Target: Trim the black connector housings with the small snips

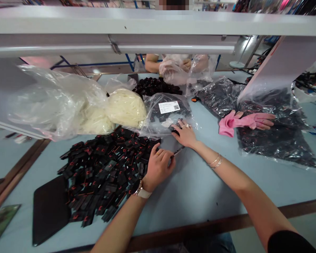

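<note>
My left hand (161, 164), with a watch at its wrist, is closed at the right edge of a heap of small black plastic parts (105, 172) with orange-red marks. From its fingers a thin dark stick-like tool (178, 151) points towards my right hand; its exact kind cannot be made out. My right hand (184, 134) lies with fingers spread on the near edge of a clear plastic bag (152, 121) of black parts. A white label (169, 107) with a square code is on this bag. Something small and black shows by the right fingertips.
Bags of cream-coloured pieces (126, 107) stand at the back left. A black tray-like panel (51, 211) lies front left. Pink gloves (246, 123) rest on bags of dark parts (276, 147) at right. A shelf (158, 23) crosses above; beyond it another person's hands handle clear plastic.
</note>
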Motion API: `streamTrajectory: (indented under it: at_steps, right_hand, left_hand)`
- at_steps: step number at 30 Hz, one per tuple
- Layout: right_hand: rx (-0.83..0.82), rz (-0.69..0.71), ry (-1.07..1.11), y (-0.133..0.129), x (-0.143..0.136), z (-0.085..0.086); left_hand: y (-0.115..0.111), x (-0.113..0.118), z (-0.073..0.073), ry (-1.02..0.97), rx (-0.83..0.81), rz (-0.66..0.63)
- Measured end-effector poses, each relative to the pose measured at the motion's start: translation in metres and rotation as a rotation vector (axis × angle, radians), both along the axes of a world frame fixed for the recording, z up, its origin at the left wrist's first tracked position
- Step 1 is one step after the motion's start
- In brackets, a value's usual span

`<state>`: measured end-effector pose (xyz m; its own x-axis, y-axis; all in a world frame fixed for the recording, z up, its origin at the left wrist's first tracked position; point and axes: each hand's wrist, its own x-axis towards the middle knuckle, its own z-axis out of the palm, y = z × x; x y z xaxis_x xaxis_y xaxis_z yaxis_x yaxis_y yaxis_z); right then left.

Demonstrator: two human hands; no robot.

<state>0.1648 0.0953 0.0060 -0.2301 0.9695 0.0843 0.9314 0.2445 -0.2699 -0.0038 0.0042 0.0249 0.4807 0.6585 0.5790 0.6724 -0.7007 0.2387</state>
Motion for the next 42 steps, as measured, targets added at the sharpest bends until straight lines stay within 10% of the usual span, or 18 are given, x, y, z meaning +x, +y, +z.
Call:
streamTrajectory:
  at_steps: [8,14,24,33,42]
  right_hand:
    - [-0.008,0.271,0.317,-0.053,0.017,-0.006]
    - [0.279,0.088,0.791,-0.063,0.027,-0.004]
    - [0.424,0.391,0.475,-0.086,0.011,0.003]
    - [0.395,-0.285,1.176,-0.04,0.061,0.017]
    - [0.124,-0.43,0.321,-0.02,0.102,0.007]
  left_hand:
    - [-0.002,-0.003,0.0,-0.228,-0.113,-0.041]
    - [0.0,-0.004,-0.005,-0.382,-0.244,0.087]
    - [-0.002,-0.001,-0.008,-0.491,-0.389,0.035]
    - [0.015,-0.012,-0.005,0.078,-0.295,-0.064]
    - [0.014,-0.014,-0.011,0.213,-0.266,-0.059]
